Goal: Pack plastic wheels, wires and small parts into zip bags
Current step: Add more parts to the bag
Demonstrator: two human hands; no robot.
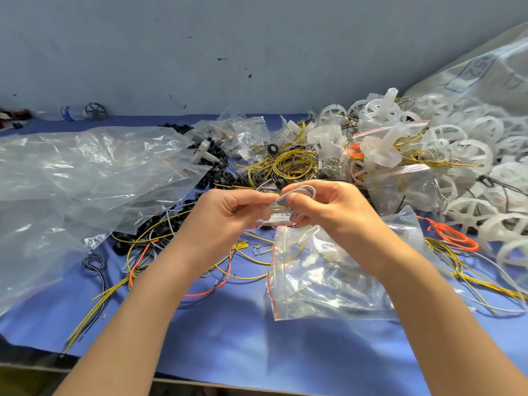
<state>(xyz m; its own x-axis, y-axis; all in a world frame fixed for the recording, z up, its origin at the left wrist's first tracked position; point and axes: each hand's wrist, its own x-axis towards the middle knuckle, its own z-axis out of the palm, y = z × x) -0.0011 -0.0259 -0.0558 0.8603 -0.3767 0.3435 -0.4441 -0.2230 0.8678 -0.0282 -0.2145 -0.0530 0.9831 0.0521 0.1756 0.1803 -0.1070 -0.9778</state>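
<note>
Centre: left hand (228, 214) and right hand (331, 208), both grips curled, pinch a wire coil (300, 191) over a zip bag (328, 278) | done: few filled bags (394, 138), upper right | left, likely most: wheels (468, 150), wires (285, 164) heaped on surface (228, 338)
</note>
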